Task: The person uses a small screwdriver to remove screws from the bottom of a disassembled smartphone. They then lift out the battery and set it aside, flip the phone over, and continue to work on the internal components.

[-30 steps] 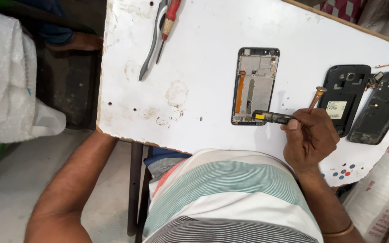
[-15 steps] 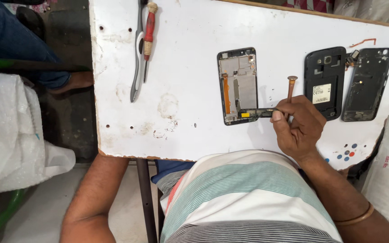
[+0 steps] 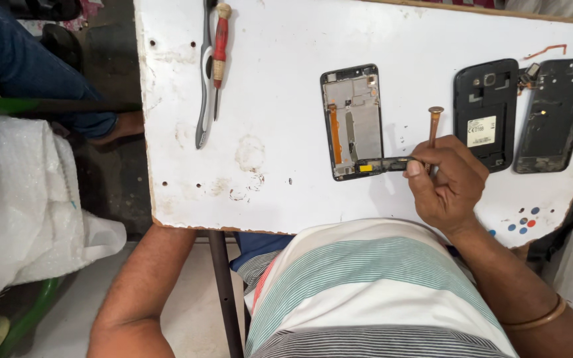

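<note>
My right hand [image 3: 449, 182] grips a thin screwdriver with a brown wooden handle [image 3: 434, 122], which stands up above my fingers. Its fingertips also pinch a small dark strip-shaped part [image 3: 392, 164] at the bottom edge of an opened phone frame [image 3: 353, 122]. The frame lies flat on the white table [image 3: 266, 99] and shows an orange flex cable. My left hand is out of view; only the left arm [image 3: 140, 292] shows, hanging below the table's front edge.
A black phone with its back off [image 3: 485, 113] and a black inner cover [image 3: 555, 113] lie right of my hand. Grey tweezers [image 3: 205, 79] and a red-handled screwdriver [image 3: 220, 46] lie far left. A white plastic bag [image 3: 28, 205] and another person's leg [image 3: 21, 73] are beside the table.
The view has shifted so the table sits further right and squarer. My right hand stays at the frame's lower edge with the screwdriver and dark part.
</note>
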